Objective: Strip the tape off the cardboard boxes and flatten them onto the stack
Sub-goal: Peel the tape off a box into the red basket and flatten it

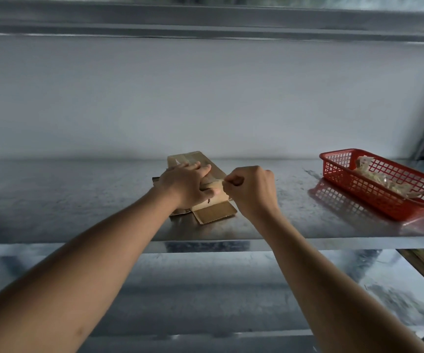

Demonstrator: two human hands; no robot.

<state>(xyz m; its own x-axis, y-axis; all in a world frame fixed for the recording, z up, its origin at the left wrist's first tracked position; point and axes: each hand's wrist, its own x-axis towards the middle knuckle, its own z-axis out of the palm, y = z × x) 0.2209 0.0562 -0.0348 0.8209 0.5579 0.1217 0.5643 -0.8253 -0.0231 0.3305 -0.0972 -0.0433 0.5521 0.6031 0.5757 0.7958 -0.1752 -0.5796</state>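
Observation:
A small brown cardboard box (pixel 213 203) lies on the metal shelf (pixel 78 200), its near flaps folded open onto the steel. My left hand (pixel 188 184) presses flat on top of the box and holds it down. My right hand (pixel 253 189) is just right of the box, thumb and fingers pinched on a thin strip of clear tape (pixel 219 180) that runs off the box's top edge. The strip is stretched taut between the box and my fingers. The far end of the box shows glossy tape across its top.
A red plastic mesh basket (pixel 333 169) stands at the right of the shelf with crumpled tape scraps (pixel 379 174) inside. A grey wall backs the shelf. Another steel shelf lies below, and an upper shelf edge runs overhead.

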